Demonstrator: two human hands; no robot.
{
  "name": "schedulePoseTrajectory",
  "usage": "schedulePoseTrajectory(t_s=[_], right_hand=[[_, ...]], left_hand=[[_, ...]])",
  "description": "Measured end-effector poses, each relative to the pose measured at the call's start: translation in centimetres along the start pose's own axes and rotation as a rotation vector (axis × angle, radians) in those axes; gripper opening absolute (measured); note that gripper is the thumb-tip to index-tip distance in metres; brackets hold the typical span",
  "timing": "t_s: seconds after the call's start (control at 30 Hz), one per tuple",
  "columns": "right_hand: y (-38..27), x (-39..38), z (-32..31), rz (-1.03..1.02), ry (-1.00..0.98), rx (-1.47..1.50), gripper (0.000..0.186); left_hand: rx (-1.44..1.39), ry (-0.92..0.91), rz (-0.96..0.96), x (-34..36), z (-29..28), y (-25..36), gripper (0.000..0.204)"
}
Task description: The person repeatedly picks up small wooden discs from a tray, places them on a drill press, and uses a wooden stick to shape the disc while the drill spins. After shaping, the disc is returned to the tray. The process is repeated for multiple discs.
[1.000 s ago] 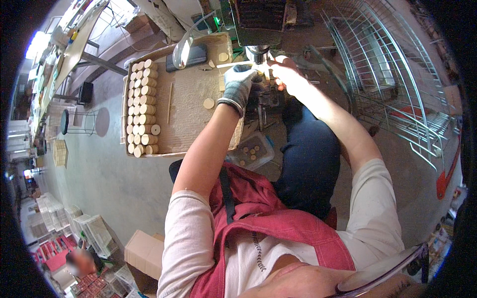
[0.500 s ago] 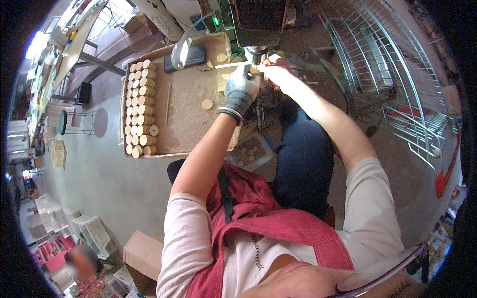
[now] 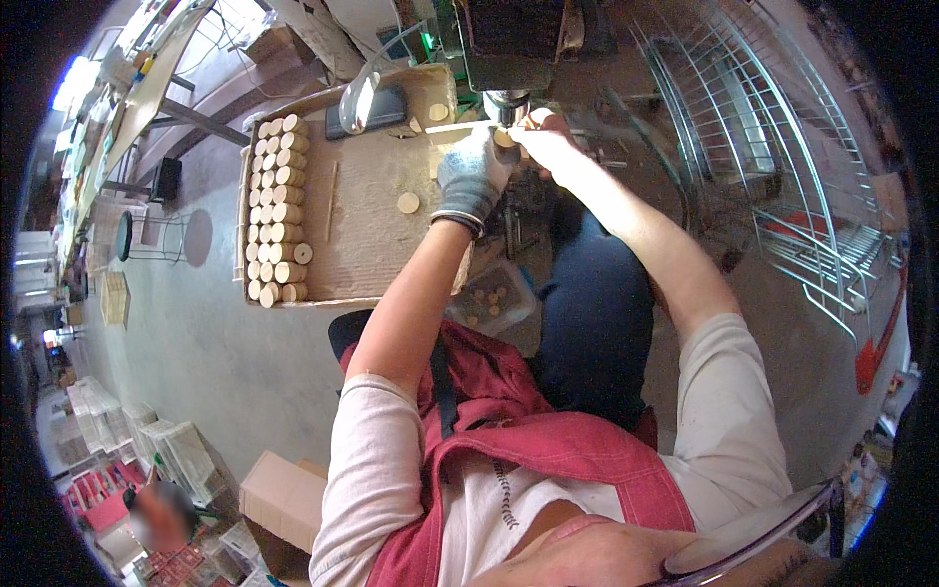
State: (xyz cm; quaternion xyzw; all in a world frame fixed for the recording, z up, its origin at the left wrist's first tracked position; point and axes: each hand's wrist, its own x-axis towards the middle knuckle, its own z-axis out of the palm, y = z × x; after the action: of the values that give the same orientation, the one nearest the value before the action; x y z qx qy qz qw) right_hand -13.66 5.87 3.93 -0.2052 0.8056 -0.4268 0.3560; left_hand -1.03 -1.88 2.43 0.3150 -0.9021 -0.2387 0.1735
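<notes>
My left hand (image 3: 474,171), in a grey-and-white knit glove, is closed at a small wooden disc (image 3: 505,138) just under the metal chuck (image 3: 506,104) of a drilling machine (image 3: 504,44). My bare right hand (image 3: 546,147) meets it from the right, fingers bent onto the same disc. Part of the disc and some fingertips are hidden. A pale wooden strip (image 3: 445,128) lies beside my left hand. To the left, a shallow cardboard tray (image 3: 362,249) holds stacked wooden discs (image 3: 279,215), a dark flat object (image 3: 386,117) and a thin stick (image 3: 333,201).
Wire racks (image 3: 812,196) stand at the right. A clear tub with discs (image 3: 514,293) sits below the machine, a black stool (image 3: 125,235) at left. A cardboard box (image 3: 279,489) is low left; beyond it another person (image 3: 161,523) is among stacked crates (image 3: 181,450).
My right hand has shifted a little leftward, closer to the gloved fingers, and the small disc now shows under the chuck. My left hand has moved only slightly.
</notes>
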Motion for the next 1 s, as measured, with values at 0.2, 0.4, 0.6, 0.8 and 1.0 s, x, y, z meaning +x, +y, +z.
schedulePoseTrajectory(t_s=[0.2, 0.4, 0.6, 0.8, 1.0], right_hand=[[-0.5, -0.5, 0.2, 0.009, 0.005, 0.014, 0.031], [-0.4, -0.2, -0.2, -0.013, -0.027, -0.035, 0.036], [-0.7, -1.2, -0.6, -0.04, -0.033, 0.034, 0.035], [-1.0, -1.8, -0.2, -0.026, -0.011, 0.082, 0.03], [-1.1, -1.4, 0.1, -0.047, -0.033, 0.097, 0.029]], left_hand=[[-0.063, 0.031, -0.19, 0.2, 0.8, 0.9, 0.043], [-0.25, -0.004, -0.137, 0.0, 0.6, -0.5, 0.04], [-1.248, -0.2, -0.493, -2.7, -1.1, -2.3, 0.033], [-1.435, -0.301, -0.252, -4.7, -1.1, -3.3, 0.032], [-1.17, -0.344, -0.103, -3.9, -0.2, -4.0, 0.031]])
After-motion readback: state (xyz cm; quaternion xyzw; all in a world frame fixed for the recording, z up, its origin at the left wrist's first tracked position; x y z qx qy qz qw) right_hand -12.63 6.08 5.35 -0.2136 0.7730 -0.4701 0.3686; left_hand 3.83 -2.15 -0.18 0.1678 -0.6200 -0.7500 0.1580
